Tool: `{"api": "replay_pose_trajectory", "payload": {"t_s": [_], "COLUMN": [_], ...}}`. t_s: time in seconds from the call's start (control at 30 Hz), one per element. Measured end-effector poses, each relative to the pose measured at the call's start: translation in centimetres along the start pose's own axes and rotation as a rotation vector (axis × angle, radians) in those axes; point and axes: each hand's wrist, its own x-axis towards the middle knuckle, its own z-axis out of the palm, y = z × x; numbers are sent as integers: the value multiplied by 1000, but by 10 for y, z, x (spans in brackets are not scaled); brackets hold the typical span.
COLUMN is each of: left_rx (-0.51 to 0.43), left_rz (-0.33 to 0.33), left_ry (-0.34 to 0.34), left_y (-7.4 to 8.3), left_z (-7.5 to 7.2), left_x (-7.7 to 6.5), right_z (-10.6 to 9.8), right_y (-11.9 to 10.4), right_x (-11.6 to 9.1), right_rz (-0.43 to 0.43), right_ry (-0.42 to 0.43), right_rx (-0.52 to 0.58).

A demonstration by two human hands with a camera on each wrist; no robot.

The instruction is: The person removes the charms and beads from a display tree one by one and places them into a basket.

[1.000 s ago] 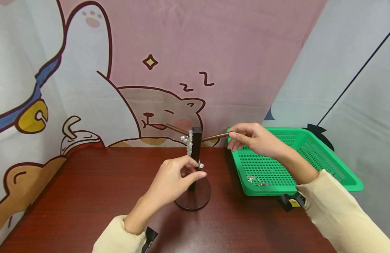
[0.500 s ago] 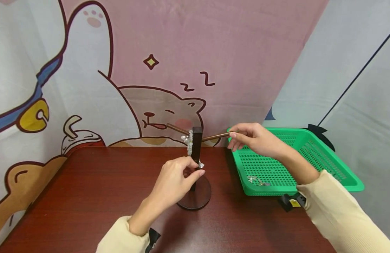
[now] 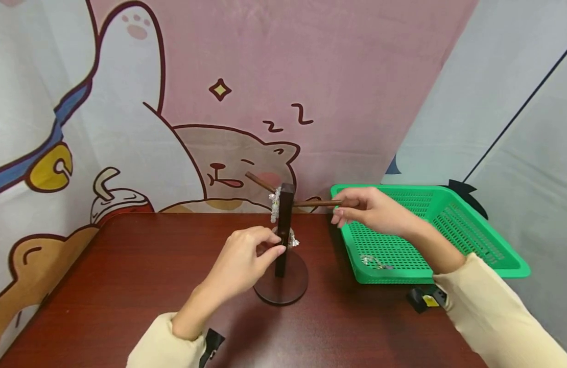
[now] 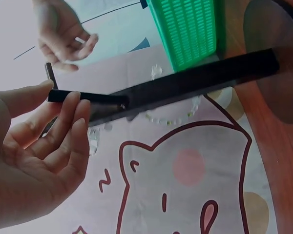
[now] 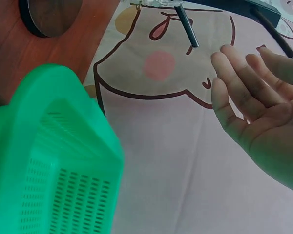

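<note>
A dark wooden jewelry stand, its square post (image 3: 285,217) on a round base (image 3: 281,286), stands mid-table with rods branching off it. One clear-beaded bracelet (image 3: 275,205) hangs by the left rod (image 3: 259,181); another sparkly bracelet (image 3: 292,240) shows lower, partly behind the post. My left hand (image 3: 246,258) pinches the end of the short near rod (image 4: 102,99) between thumb and fingers, plain in the left wrist view. My right hand (image 3: 375,210) is by the tip of the right rod (image 3: 315,203). Its fingers are loosely spread in the right wrist view, thumb close to a rod (image 5: 276,36).
To the right is a green plastic basket (image 3: 403,280) with another beaded bracelet (image 3: 374,262) lying inside. The reddish-brown table (image 3: 127,286) ends at a cartoon-printed cloth (image 3: 357,76) behind the stand.
The stand has turned slightly: the left rod's tip has shifted up and right, the right rod's tip down. My right hand has let go of its rod; my left has moved a little left.
</note>
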Motion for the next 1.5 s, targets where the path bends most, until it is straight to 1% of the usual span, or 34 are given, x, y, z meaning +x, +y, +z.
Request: {"api": "replay_pose_trajectory", "payload": {"t_s": [0.13,0.23,0.43,0.6,0.7,1.03,1.23,1.5], "left_rx": [-3,-27,-68,-80,-85,-186,-265,-328], "left_rz": [0,-6,-59,-108,-136,-244,-259,-267], "left_ry": [-30,-54,-114,-154,-173,-249,-280,-271], "left_y": [-5,-9,-21,-30,-35,-51,-58,-62], "left_z": [-7,-13,-24,-32,-35,-41,-45,-44], "left_x": [0,1,6,10,12,23,28,27], "right_z": [3,7,16,27,34,54,63,75], "right_y": [4,6,14,21,25,33,36,40], "right_x": [1,0,-1,-1,-1,1,4,8], "right_rz": [3,14,16,22,24,19,15,20], "right_ry": [-29,-40,-56,-75,-85,-92,-76,-74], "right_rx": [-16,-23,14,61,61,88,109,118]}}
